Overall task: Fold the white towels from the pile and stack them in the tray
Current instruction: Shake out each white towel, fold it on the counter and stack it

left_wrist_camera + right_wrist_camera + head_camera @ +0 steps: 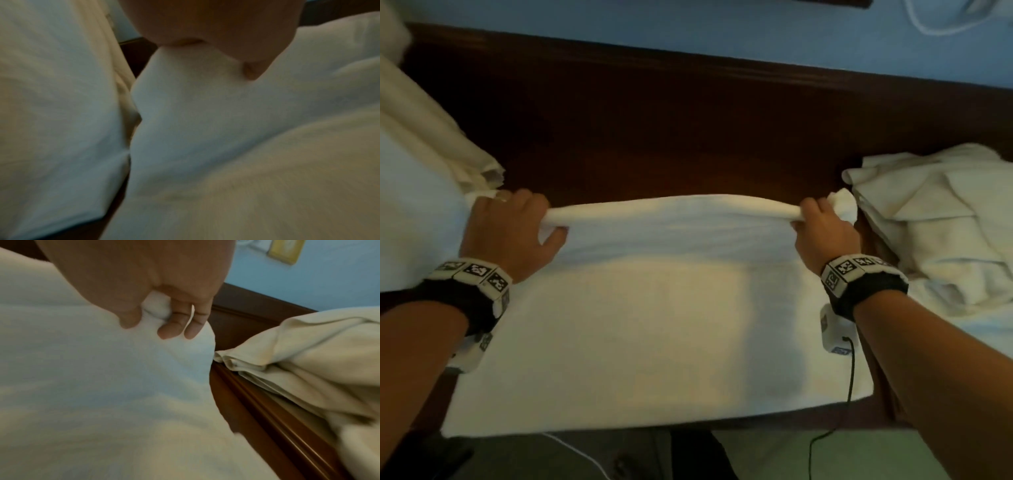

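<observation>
A white towel [654, 315] lies spread across the dark wooden table [654, 137], its far edge lifted into a taut ridge. My left hand [517, 226] grips the ridge's left end, fingers curled over it. My right hand [822, 222] pinches the right end, and a bunch of cloth sticks out past the fingers. In the left wrist view the left hand [216, 40] clutches the towel [205, 129]. The right wrist view shows my right hand [160, 316] with thumb and fingers closed on the towel [102, 378]. No tray is in view.
A crumpled pile of white towels [941, 219] sits at the table's right end, also the pile [308, 361]. More white cloth [424, 144] lies at the left. A blue wall [722, 24] runs behind the table. A black cable [851, 377] hangs from my right wrist.
</observation>
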Available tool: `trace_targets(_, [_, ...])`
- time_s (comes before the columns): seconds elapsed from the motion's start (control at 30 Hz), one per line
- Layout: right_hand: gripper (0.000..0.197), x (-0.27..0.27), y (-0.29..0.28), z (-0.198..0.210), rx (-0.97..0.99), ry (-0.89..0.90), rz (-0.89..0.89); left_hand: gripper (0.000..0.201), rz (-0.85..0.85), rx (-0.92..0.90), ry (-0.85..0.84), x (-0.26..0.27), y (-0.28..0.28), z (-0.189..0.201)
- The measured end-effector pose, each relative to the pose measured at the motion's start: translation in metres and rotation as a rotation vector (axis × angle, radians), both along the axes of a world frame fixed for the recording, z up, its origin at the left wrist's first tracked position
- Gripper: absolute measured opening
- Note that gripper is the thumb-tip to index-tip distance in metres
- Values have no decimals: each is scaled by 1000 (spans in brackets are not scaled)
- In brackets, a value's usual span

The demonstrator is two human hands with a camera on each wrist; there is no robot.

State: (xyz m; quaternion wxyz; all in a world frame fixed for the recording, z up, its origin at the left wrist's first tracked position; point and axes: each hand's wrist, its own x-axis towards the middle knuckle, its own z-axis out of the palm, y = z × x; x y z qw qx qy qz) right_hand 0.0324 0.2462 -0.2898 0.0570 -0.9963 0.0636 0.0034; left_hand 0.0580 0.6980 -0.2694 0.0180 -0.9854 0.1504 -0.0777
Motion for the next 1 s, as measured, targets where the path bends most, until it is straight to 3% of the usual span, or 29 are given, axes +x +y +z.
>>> trace_targets(0.17, [21,-129,14,-6,57,21,-62,40,5,20,-1,-111,26,-9])
trace_targets(0.33, [30,-232,20,-40,-131,474,-79,26,-66,257,310,-211,30,-55])
trace_targets(0.4, [36,-238,25,-37,-258,455,-82,39,-13,293,415,-225,24,-63])
trace_targets(0.47, [43,-234,33,-33,-373,372,-11,58,-22,257,401,-229,17,-74])
trace_targets(0.57, [63,-231,42,-38,-351,410,105,84,-119,186,417,-230,-4,-87])
trace_targets(0.7, [83,-236,31,-51,-38,572,15,71,-62,55,542,-231,-8,-95])
trace_targets(0.77, [83,-246,21,-51,115,503,-22,68,-106,-25,476,-237,-2,-90])
trace_targets(0.9, [94,-275,10,-56,21,543,167,89,-198,84,451,-263,15,-102])
trace_targets(1.0, [100,-274,9,-63,22,578,156,95,-187,110,489,-264,11,-107])
